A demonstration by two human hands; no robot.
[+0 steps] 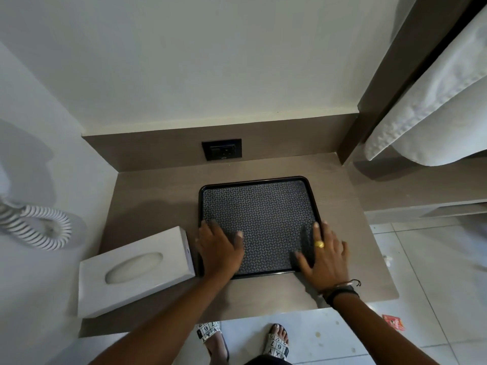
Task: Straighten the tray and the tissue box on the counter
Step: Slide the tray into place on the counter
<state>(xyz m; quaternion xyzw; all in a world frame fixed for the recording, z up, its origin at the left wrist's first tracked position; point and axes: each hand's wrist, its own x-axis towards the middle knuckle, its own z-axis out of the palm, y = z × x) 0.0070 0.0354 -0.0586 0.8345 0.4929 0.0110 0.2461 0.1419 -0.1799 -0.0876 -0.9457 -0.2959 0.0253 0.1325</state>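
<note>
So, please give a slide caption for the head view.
Both hands, left and right, flat on the tray; tissue box askew beside it.

Centre of my frame: the tray (259, 222) lies flat on the counter (158, 191). At lower left the tissue box (134, 270) sits askew, just beside the tray's left edge. A wall socket (222, 149) lies behind the tray, above centre. My left hand (220, 250) and right hand (325, 256) rest on the tray's near corners.
</note>
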